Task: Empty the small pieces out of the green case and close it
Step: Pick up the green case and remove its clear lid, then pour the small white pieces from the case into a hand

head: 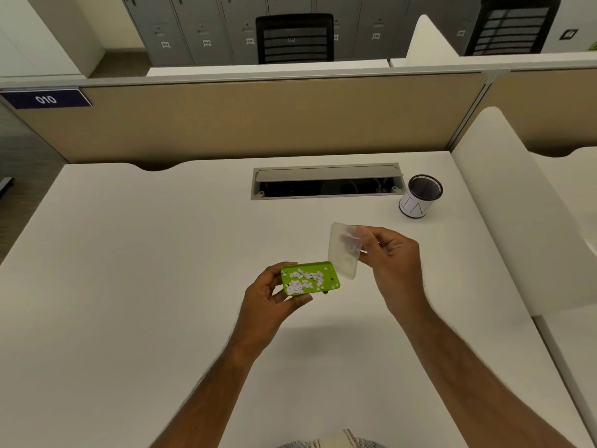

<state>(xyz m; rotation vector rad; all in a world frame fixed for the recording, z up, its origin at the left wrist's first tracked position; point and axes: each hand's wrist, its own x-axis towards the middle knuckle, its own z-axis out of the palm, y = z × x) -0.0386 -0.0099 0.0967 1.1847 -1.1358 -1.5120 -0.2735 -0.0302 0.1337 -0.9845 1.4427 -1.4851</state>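
A small green case (329, 279) is held above the white desk, open side up. Several small white pieces (302, 281) lie inside it. My left hand (269, 300) grips the case from its left end, thumb under the near edge. Its clear lid (343, 250) stands swung up at the case's right end. My right hand (392, 258) pinches that lid by its upper right part.
A black mesh cup (420, 197) with a white label stands at the back right of the desk (161, 253). An open cable hatch (326, 182) is set into the desk behind my hands. A beige partition (245, 121) closes off the far edge.
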